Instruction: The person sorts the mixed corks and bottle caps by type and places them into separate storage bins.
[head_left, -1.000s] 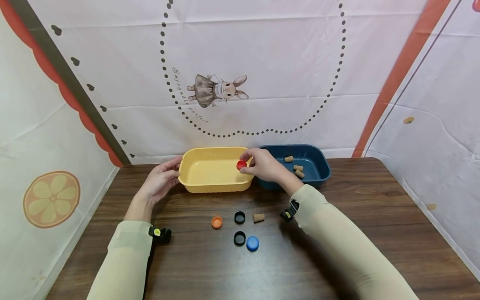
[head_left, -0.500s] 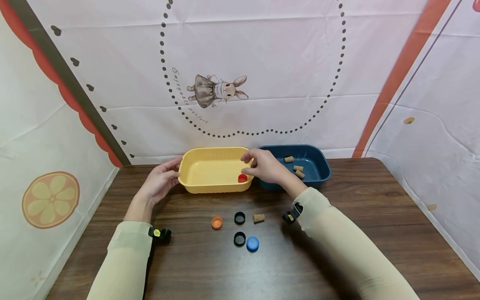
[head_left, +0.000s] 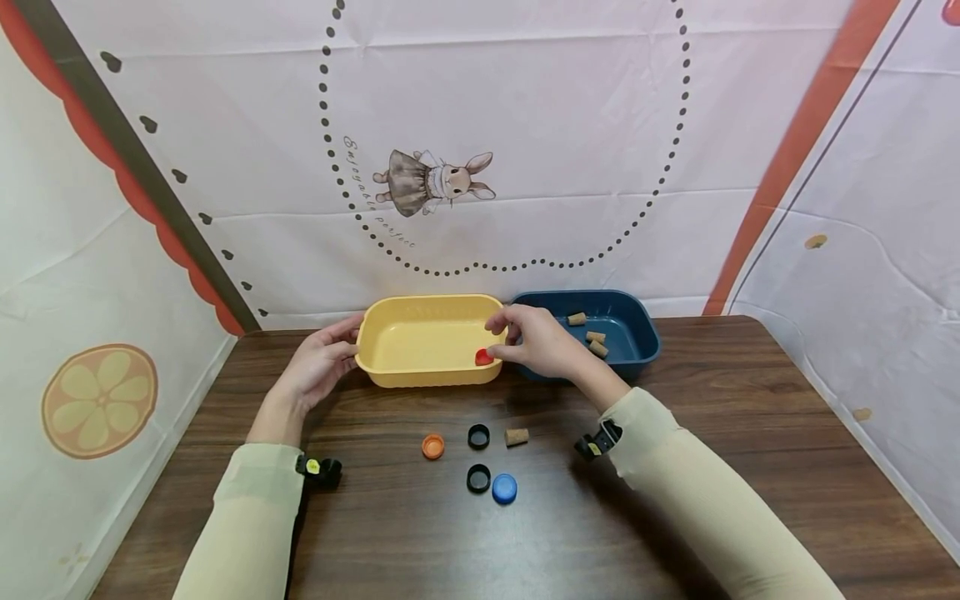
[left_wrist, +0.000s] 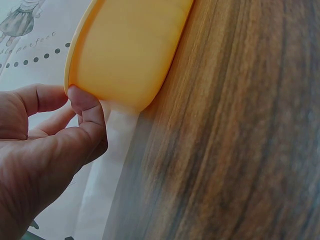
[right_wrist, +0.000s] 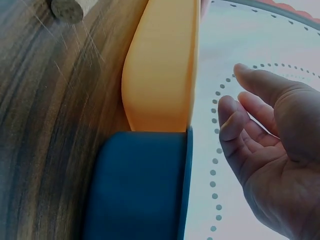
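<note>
My left hand holds the left end of a yellow plastic bin, pinching its rim between thumb and fingers; the left wrist view shows the fingertips right at that rim. Inside the bin, near its right end, lies a red bottle cap. Over that end hovers my right hand, thumb and fingers apart with nothing between them. From the right wrist, the same right hand appears above both bins, fingers loosely bent. Its thumb tip overlaps the red cap in the head view.
Beside the yellow bin stands a dark blue bin with several corks inside. In front lie an orange cap, two black caps, a blue cap and a loose cork. A printed cloth hangs behind the table.
My right hand let go of the red cap, which dropped to the yellow bin's floor. The hand then shifted slightly right. My left hand stayed at the bin's left end.
</note>
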